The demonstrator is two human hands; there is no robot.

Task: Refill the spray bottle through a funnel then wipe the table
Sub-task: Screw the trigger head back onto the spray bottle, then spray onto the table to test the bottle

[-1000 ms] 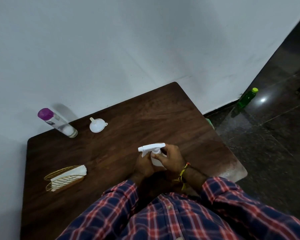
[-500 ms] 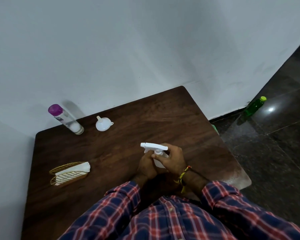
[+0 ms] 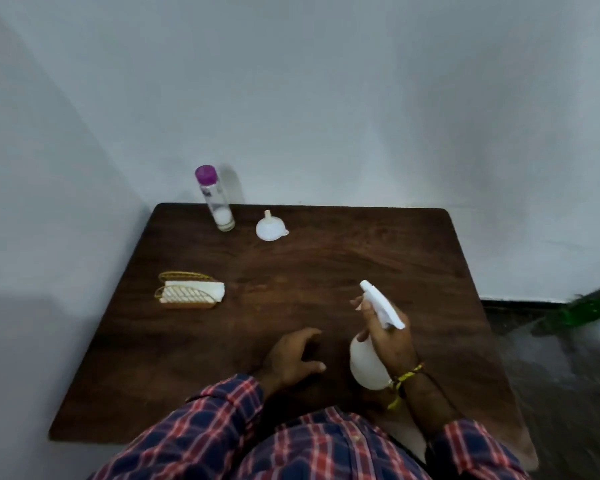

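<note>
At table's near right, spray bottle (image 3: 368, 362) lifted and tilted in right hand (image 3: 394, 344), fingers wrapped round its neck below white trigger head, nozzle aimed toward table's far left; index finger looks extended near trigger. Left hand (image 3: 293, 356) resting low over wooden table (image 3: 326, 271) just left of bottle, fingers loosely curled, holding nothing. Far side near wall: white funnel (image 3: 270, 228) lying spout-up, beside clear bottle with purple cap (image 3: 215, 199), a little white stuff at its bottom. Left of centre: wire holder with folded white cloth (image 3: 191, 291), untouched. Judging by trigger head seated on bottle and funnel well apart from it, either refill not yet begun or already finished and spraying about to start; cannot tell which. Wiping plainly still ahead
</note>
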